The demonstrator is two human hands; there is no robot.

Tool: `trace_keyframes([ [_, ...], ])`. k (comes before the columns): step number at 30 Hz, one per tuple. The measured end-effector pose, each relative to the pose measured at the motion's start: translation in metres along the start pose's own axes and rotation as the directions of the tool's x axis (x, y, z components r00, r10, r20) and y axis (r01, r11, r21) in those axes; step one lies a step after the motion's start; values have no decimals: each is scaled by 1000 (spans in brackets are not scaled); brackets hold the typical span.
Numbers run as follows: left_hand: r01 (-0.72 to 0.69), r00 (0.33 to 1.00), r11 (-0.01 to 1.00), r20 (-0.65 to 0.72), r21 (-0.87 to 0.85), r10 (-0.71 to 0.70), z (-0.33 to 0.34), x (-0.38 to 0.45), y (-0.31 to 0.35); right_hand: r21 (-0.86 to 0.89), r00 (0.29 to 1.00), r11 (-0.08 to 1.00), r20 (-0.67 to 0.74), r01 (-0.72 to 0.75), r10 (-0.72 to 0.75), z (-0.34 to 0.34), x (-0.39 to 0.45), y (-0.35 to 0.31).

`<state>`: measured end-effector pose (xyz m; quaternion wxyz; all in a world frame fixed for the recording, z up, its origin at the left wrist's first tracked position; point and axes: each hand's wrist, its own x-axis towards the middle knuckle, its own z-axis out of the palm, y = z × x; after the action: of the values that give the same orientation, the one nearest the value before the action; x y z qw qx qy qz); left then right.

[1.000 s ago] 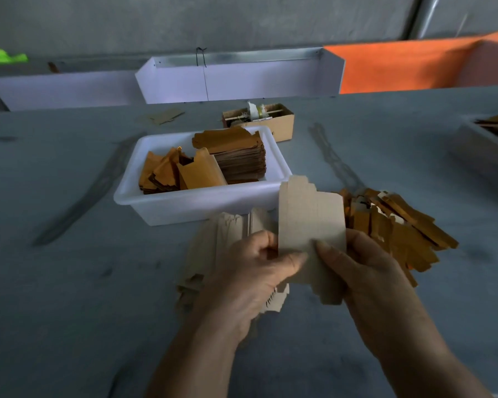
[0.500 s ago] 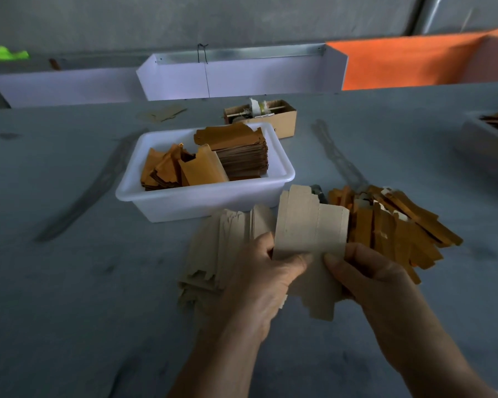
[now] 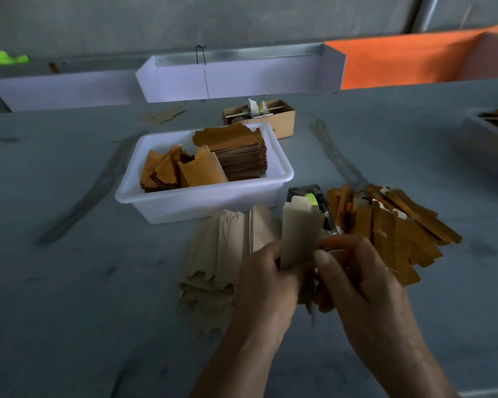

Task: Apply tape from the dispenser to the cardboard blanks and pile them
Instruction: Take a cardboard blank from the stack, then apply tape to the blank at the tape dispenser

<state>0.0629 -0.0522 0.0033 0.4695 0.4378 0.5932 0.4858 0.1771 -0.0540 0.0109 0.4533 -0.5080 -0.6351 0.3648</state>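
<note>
Both hands hold one pale cardboard blank (image 3: 301,234) upright above the table. My left hand (image 3: 266,285) grips its left edge and my right hand (image 3: 357,280) pinches its right edge near the bottom. Just behind the blank sits a black tape dispenser (image 3: 314,198) with a yellow-green roll, partly hidden by the blank. A fanned stack of pale untaped blanks (image 3: 219,254) lies left of my hands. A loose pile of orange-brown blanks (image 3: 391,225) lies to the right.
A white plastic tub (image 3: 202,201) holding more brown blanks stands behind the stack. A small cardboard box (image 3: 282,122) sits farther back, with white and orange partitions beyond it. Another tray (image 3: 483,133) is at the right edge. A stray blank (image 3: 161,114) lies at the back left.
The blank has turned more edge-on and narrower, moving toward the dispenser, which now shows behind it. My right hand shifted up to the blank's right edge.
</note>
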Motion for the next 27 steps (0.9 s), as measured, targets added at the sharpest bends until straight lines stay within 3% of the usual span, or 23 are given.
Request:
trace_keyframes([
  [4,39,998,999,40,-11,-39,-4,-3,4,62,1000,998,7,-20,19,3,-1,2],
  [9,21,987,1000,160,-2,-20,-8,-7,11,-17,1000,1000,1,-9,9,1,2,7],
  [14,29,992,996,119,84,-39,-12,-6,10,-39,998,998,-25,-57,56,-2,1,7],
  [16,54,983,995,173,79,-67,-14,-7,9,25,988,990,-64,-139,140,-7,4,9],
  [20,79,947,987,299,140,-118,-16,-9,10,330,928,868,180,-370,327,-10,8,8],
  [22,95,953,987,275,130,-128,-15,-9,8,343,918,853,200,-393,343,-10,8,11],
  [27,33,999,989,32,146,-38,-9,-8,1,414,909,809,169,-416,381,-7,10,12],
])
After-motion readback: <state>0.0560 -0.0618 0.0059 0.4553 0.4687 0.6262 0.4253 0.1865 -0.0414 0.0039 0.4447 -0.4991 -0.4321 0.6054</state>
